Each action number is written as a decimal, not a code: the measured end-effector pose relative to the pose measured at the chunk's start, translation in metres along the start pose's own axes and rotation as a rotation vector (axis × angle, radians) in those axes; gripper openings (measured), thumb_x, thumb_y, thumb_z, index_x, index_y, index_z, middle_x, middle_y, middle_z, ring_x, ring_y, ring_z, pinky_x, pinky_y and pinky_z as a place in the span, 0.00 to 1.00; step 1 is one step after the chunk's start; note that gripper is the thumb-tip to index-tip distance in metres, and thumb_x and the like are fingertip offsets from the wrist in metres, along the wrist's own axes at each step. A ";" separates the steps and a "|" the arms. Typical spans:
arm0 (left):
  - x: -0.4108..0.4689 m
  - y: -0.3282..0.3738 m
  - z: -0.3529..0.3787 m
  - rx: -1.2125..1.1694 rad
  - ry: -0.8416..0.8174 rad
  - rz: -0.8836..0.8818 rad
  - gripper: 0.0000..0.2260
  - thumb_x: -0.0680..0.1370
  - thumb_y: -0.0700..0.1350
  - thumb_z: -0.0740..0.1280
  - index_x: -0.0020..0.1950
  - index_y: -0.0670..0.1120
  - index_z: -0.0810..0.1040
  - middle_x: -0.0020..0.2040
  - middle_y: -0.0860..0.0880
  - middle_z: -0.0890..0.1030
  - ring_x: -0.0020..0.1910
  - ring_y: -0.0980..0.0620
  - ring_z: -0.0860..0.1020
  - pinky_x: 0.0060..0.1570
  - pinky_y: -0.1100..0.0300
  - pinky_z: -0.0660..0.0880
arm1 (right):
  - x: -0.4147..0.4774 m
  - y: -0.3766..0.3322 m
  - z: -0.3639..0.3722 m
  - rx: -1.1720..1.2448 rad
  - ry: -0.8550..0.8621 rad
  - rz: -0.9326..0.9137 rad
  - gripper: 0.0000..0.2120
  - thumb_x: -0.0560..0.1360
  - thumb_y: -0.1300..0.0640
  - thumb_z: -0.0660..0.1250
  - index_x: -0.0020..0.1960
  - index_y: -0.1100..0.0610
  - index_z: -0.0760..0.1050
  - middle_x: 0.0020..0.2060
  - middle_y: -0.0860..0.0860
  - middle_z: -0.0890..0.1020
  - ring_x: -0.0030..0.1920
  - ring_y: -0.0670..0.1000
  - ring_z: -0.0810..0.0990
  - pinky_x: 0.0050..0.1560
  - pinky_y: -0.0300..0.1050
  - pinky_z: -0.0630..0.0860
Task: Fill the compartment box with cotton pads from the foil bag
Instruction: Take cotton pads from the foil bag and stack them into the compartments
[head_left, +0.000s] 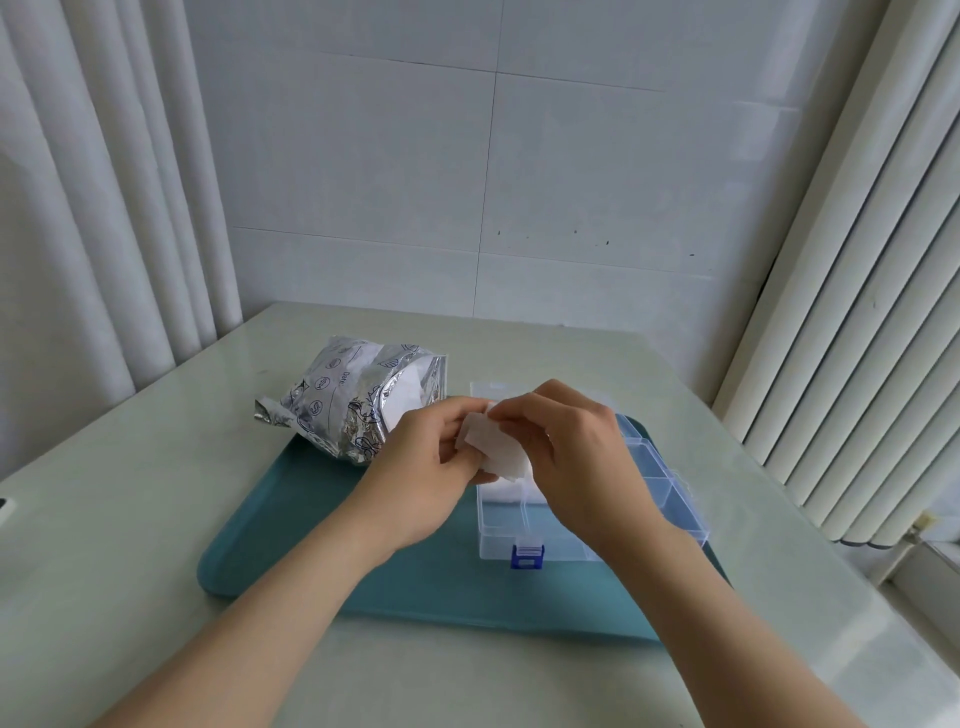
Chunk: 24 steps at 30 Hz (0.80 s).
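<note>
While a small stack of cotton pads (498, 451) was pinched between both hands, left hand (434, 467) and right hand (571, 447), the open compartment box (592, 499) lay directly beneath; the foil bag (353, 405) lay left.

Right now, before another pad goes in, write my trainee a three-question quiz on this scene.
1. True or false: the foil bag lies left of the compartment box.
2. The left hand and the right hand both hold: A) cotton pads, B) the foil bag, C) nothing.
3. Fill in: the compartment box stands on a teal ___.
Key: 1 true; 2 A; 3 tray.
</note>
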<state>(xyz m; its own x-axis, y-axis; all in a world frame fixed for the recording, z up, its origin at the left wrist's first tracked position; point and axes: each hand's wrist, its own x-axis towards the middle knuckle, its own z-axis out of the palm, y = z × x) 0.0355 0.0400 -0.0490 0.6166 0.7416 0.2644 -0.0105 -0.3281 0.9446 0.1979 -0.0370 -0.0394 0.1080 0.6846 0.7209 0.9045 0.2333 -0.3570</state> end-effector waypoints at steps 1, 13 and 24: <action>-0.001 0.002 0.000 0.031 -0.010 0.012 0.21 0.83 0.28 0.61 0.64 0.51 0.82 0.55 0.50 0.88 0.54 0.50 0.87 0.52 0.62 0.82 | 0.000 0.000 0.000 -0.009 0.009 -0.018 0.10 0.79 0.59 0.68 0.54 0.53 0.87 0.43 0.51 0.81 0.39 0.51 0.80 0.40 0.42 0.75; -0.006 0.007 0.000 0.138 -0.063 0.074 0.22 0.82 0.29 0.64 0.67 0.52 0.80 0.53 0.51 0.88 0.50 0.49 0.86 0.57 0.56 0.82 | 0.000 -0.004 0.001 -0.063 0.024 -0.047 0.09 0.79 0.60 0.69 0.56 0.55 0.87 0.44 0.51 0.81 0.39 0.50 0.80 0.41 0.41 0.76; -0.008 0.010 0.001 0.116 -0.042 0.065 0.21 0.82 0.31 0.66 0.68 0.52 0.81 0.54 0.54 0.88 0.53 0.51 0.87 0.60 0.54 0.82 | 0.000 -0.005 -0.003 -0.031 -0.090 0.020 0.08 0.79 0.55 0.73 0.58 0.50 0.84 0.48 0.45 0.80 0.48 0.49 0.78 0.53 0.47 0.76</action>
<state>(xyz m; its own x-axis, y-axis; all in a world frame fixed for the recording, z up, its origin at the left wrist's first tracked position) 0.0313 0.0305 -0.0414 0.6501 0.6921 0.3136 0.0378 -0.4417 0.8964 0.1944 -0.0405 -0.0361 0.0904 0.7483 0.6571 0.9150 0.1980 -0.3515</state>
